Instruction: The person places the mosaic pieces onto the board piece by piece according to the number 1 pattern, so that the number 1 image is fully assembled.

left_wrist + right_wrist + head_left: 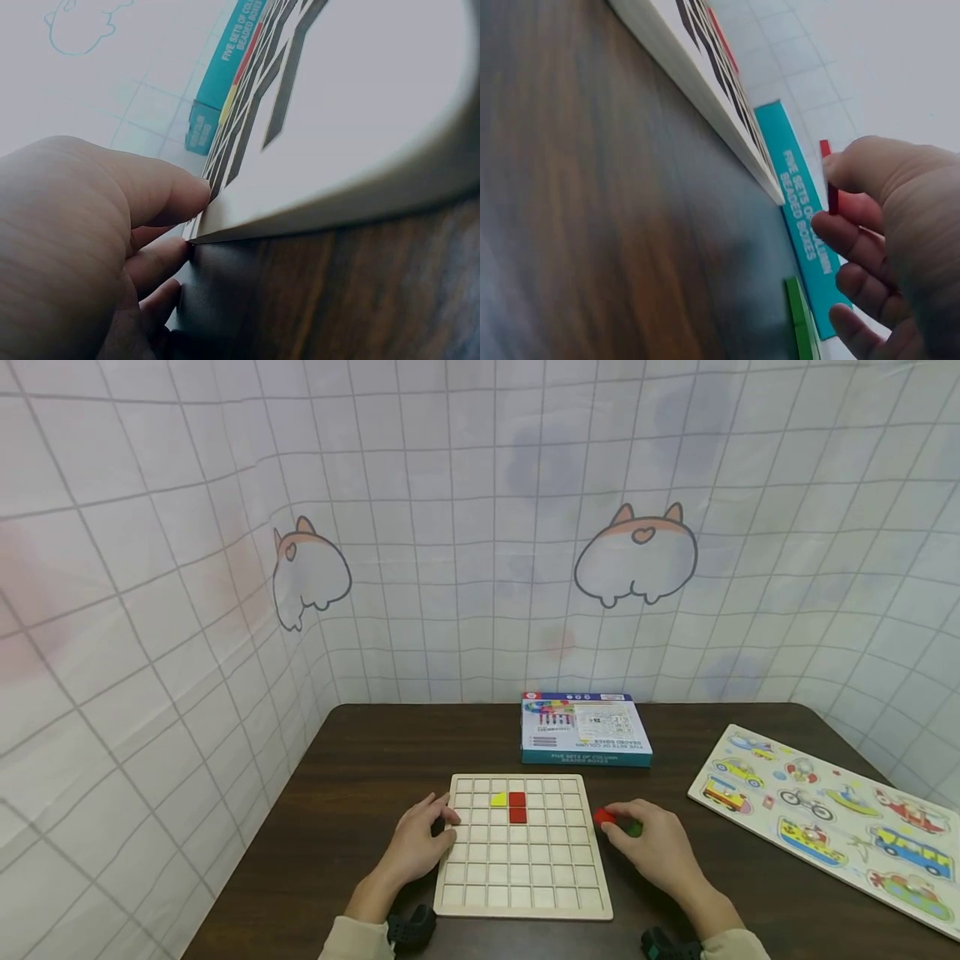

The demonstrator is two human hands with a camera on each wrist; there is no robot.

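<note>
Dark wood-grain table (352, 743) meets a grid-patterned curtain (450, 527), and the pale gridded board (523, 912) lies on it between two hands. Over there, the right hand (654, 847) pinches a red piece (602, 816) just beside the board's right edge (a green piece (802, 319) sits near that hand); the left hand (416, 835) rests unclenched, fingertips on the opposite rim. To seat the piece well, I'd brace the board lightly, square the red to a cell's ridges and lower it flat, without nudging the yellow piece (498, 799) or two red squares (517, 815).
</note>
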